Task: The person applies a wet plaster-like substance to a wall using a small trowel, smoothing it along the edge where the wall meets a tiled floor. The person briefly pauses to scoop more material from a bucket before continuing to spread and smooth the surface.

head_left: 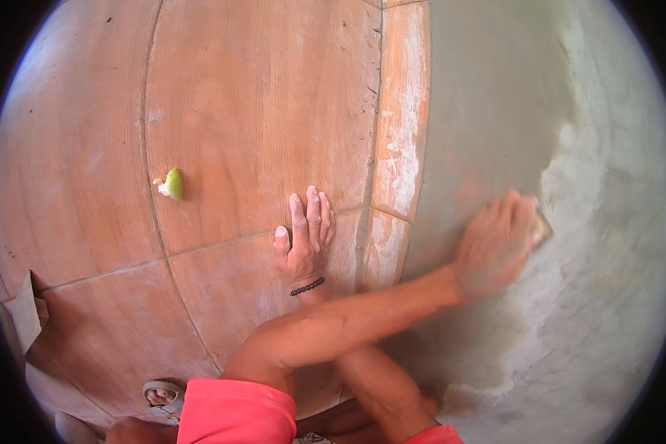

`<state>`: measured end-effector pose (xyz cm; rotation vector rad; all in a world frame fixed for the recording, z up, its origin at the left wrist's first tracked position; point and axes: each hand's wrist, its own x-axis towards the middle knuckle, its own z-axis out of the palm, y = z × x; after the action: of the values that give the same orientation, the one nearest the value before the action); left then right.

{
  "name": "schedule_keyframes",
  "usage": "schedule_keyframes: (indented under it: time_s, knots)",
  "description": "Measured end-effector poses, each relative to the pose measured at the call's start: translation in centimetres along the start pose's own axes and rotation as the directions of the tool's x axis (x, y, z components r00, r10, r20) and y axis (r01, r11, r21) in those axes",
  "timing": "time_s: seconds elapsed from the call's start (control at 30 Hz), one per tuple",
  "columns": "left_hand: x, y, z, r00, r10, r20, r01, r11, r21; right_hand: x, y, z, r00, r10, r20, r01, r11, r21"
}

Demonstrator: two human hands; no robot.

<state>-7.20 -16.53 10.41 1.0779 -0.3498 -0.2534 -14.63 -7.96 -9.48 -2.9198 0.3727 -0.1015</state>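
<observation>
Left hand (496,248) clamps a small block (542,228) against the grey plaster (496,111), blurred; right hand (303,240) crosses under, spread flat on tiles (259,111), likely as a brace; green scrap (172,184) well apart

Right hand (303,244) lies flat on the tiled floor (222,111). Left hand (496,248), blurred, presses a small block (542,226) against the grey wall (496,96).

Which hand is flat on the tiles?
The right hand, with the dark bracelet, fingers flat on the orange tiles. The left hand reaches across, blurred, gripping a small block on the grey plaster.
</observation>
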Motion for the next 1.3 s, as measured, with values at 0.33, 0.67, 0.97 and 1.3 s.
schedule_keyframes:
  time_s: [0.33,0.67,0.97,1.3]
  knots:
    - [10.9,-9.2,-11.5,0.844,-0.332,-0.42,0.337,0.939,-0.065,-0.3,-1.0,-0.3,0.995,0.01,0.096,-0.013,0.999,0.029]
    - [15.1,-10.0,-9.0,0.947,-0.277,-0.165,0.312,0.915,0.256,-0.4,-0.9,-0.5,0.981,0.044,0.19,-0.054,0.998,0.044]
    - [-0.9,-5.2,-2.7,0.958,-0.276,-0.084,0.285,0.949,0.133,0.0,-0.5,0.3,0.999,-0.028,0.029,0.028,0.999,-0.014]
    - [9.1,-8.0,-10.2,0.949,-0.202,-0.24,0.236,0.964,0.121,-0.6,-0.4,0.8,0.995,-0.012,0.102,0.01,1.0,0.027]
